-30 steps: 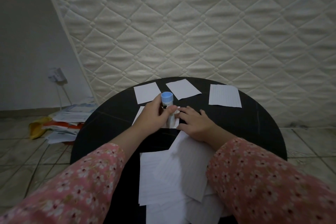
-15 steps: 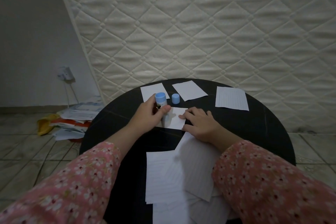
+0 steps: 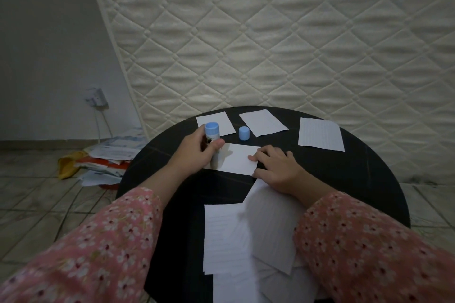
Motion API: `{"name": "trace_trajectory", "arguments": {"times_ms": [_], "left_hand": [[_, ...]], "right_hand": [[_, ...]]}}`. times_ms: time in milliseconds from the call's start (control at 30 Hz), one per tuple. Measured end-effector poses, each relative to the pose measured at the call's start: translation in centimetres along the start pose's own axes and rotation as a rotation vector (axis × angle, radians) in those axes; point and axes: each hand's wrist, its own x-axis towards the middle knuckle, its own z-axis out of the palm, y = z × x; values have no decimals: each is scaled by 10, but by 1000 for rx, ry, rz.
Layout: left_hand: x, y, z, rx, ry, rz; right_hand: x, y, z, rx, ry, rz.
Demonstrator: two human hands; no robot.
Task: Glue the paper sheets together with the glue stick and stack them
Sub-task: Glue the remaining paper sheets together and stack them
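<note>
- While the left hand (image 3: 194, 150) grips the upright blue-topped glue stick (image 3: 212, 139) at the small white paper sheet's (image 3: 240, 158) left edge, the right hand (image 3: 278, 167) presses flat fingers on its right edge.
- Beyond both hands, the loose blue plastic cap (image 3: 244, 133) stands on bare round black surface (image 3: 344, 167).

The left hand (image 3: 194, 149) hides the middle of the glue stick (image 3: 212, 134). The stick's tip is too dark to see. The paper pile (image 3: 248, 253) runs off the bottom edge.
</note>
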Motion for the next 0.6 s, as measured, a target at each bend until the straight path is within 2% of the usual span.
{"name": "trace_trajectory", "arguments": {"times_ms": [600], "left_hand": [[-2, -14, -13, -25, 78, -63]], "right_hand": [[-2, -1, 0, 11, 14, -8]]}}
